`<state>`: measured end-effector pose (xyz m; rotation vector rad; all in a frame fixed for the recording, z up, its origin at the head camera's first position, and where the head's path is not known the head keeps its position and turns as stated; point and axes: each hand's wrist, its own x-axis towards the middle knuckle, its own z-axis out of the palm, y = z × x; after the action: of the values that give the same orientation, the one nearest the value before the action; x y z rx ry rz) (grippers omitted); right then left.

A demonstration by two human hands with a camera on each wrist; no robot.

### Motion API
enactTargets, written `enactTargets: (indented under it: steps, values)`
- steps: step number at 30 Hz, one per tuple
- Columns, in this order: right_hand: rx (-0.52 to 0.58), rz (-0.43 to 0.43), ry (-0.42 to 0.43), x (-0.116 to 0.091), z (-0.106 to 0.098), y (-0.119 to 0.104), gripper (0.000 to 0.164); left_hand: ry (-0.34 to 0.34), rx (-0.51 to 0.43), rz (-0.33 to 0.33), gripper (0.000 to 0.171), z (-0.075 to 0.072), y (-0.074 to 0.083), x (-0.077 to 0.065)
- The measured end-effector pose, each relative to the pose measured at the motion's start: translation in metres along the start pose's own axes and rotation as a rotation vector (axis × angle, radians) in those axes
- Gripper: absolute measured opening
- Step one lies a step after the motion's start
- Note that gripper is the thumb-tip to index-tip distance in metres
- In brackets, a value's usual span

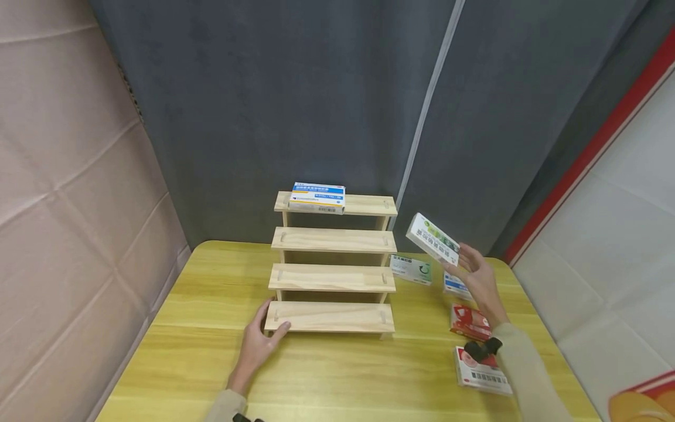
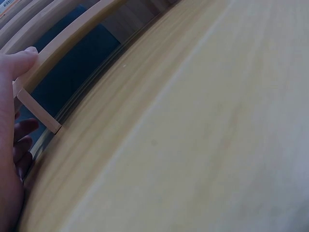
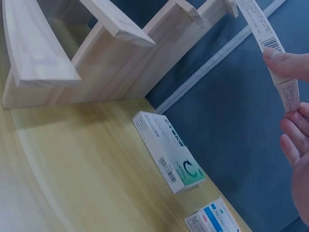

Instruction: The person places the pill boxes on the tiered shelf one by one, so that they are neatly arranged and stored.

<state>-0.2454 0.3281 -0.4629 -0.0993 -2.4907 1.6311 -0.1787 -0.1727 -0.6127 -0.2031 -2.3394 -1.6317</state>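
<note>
A wooden step rack [image 1: 332,278] with several tiers stands on the table. My left hand [image 1: 257,344] grips the left end of its lowest step, thumb on top; in the left wrist view the other fingers [image 2: 24,140] curl beside the leg. My right hand [image 1: 477,281] holds a white and green medicine box [image 1: 433,239] by one end, raised and tilted right of the rack's upper steps. The right wrist view shows the thumb on the narrow side of this box [image 3: 265,34]. A blue and white medicine box [image 1: 317,198] lies on the top step, toward its left.
Right of the rack, a white and green box [image 1: 410,269] lies near the table's back edge. A blue and white box [image 1: 456,286], a red box [image 1: 470,322] and a white and red box [image 1: 481,370] lie under or beside my right arm. A grey curtain [image 1: 253,117] hangs behind.
</note>
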Motion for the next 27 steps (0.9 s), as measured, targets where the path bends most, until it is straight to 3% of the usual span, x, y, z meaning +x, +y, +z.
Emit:
enactTargets:
  steps: [14,21,27]
  values:
    - [0.028,-0.071,0.057,0.006,0.016,-0.014,0.078,-0.033,-0.017,-0.028,0.075,-0.011,0.047,-0.003]
    - [0.050,-0.111,0.069,0.010,0.022,-0.027,0.077,-0.026,-0.021,-0.015,0.076,-0.010,0.041,-0.002]
    - [0.044,-0.125,0.050,0.016,0.027,-0.040,0.080,-0.013,0.010,-0.010,0.077,-0.002,0.013,-0.001]
